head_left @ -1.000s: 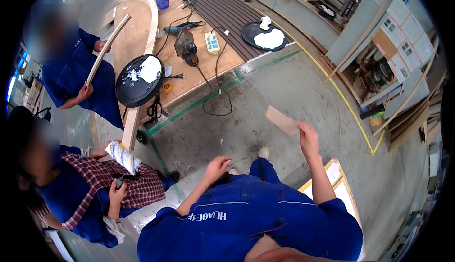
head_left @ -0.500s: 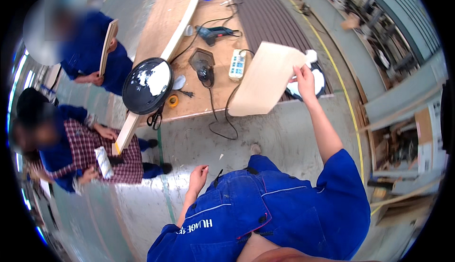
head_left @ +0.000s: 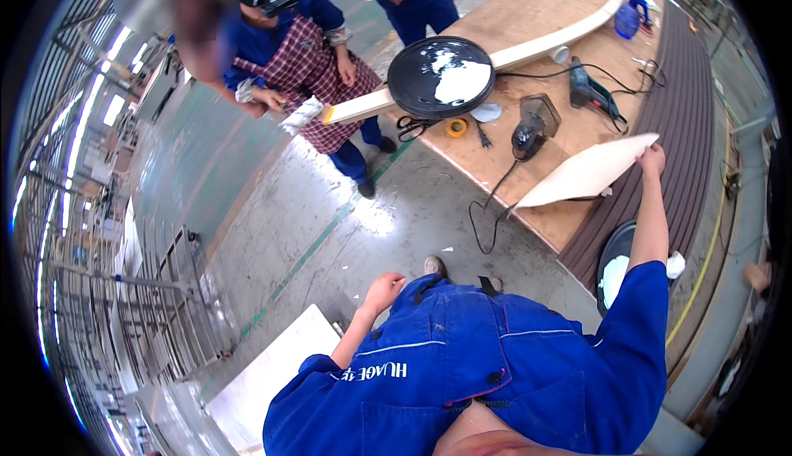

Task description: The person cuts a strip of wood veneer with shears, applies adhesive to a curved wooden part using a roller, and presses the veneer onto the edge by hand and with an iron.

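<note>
My right hand (head_left: 651, 162) is closed on the far right corner of a pale wooden board (head_left: 582, 177). The board is tilted above the right part of the workbench (head_left: 528, 217), its lower left end near the bench's front edge. Below my right forearm sits a black tray (head_left: 611, 251) with white paint or paste in it, partly hidden by the sleeve. My left hand (head_left: 383, 293) hangs by my waist with the fingers loosely bent, and nothing shows in it.
On the bench lie a black corded tool (head_left: 528, 136), a teal power tool (head_left: 591, 91), a blue bottle (head_left: 626, 21), yellow tape (head_left: 456, 128), scissors (head_left: 410, 129) and a round black tray (head_left: 404, 77). A co-worker in a checked apron (head_left: 285, 68) holds a white roller (head_left: 302, 115); another stands behind.
My view has swung left, so bench and co-workers sit farther right in it. The board in my right hand has tilted and appears narrower. The power strip is now hidden from sight.
</note>
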